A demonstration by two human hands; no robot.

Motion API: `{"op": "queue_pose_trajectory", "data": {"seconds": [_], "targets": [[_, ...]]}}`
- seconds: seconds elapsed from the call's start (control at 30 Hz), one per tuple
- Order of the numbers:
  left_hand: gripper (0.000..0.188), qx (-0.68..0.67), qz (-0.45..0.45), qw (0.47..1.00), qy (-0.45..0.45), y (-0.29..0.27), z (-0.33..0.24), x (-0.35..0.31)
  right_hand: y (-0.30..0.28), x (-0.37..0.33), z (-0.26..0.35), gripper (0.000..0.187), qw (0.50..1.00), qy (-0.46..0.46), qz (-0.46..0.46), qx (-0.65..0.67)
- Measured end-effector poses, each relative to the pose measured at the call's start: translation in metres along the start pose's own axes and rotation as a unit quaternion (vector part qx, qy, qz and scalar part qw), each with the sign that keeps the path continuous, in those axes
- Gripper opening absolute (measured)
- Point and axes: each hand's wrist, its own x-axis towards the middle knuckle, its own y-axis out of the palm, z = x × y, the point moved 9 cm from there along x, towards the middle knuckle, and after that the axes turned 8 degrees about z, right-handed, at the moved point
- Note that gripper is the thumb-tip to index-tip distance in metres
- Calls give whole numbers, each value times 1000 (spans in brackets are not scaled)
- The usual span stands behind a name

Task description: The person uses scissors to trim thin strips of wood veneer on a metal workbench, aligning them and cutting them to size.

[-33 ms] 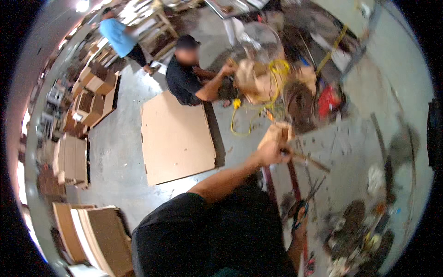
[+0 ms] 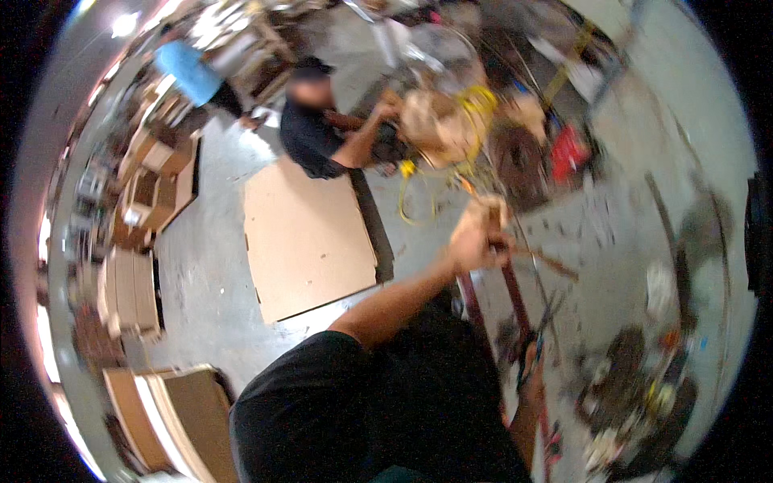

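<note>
My left hand (image 2: 473,244) is closed on a thin brown strip (image 2: 549,262), which sticks out to the right of the fist. A tan piece (image 2: 488,211) shows just above the same hand; blur hides what it is and whether it belongs to the strip. Lower right, my right hand (image 2: 531,377) grips a pair of scissors (image 2: 546,320) by dark handles with some blue. Their blades point up and to the right, a little apart, below the strip and not touching it. Both hands are over the grey work surface (image 2: 596,241).
A large flat cardboard sheet (image 2: 310,249) lies on the floor to the left. Beyond it, a co-worker in black (image 2: 310,137) bends beside a tan bundle (image 2: 435,121) with a yellow cord (image 2: 479,105). Dark clutter (image 2: 616,370) sits at right. Another person in blue (image 2: 189,72) stands farther off.
The view has turned slightly. Both hands appear a little higher in the picture, with the strip and scissors still held. The scissors' blades look much the same.
</note>
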Motion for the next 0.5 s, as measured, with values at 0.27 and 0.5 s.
{"op": "queue_pose_trajectory", "data": {"seconds": [0.27,0.5], "targets": [[28,-56,0,998,-11,27,-28,20,73,17,55,40,998,-34,11,45],[28,-4,42,999,5,56,-33,39,69,28,41,35,998,-32,-50,36]]}}
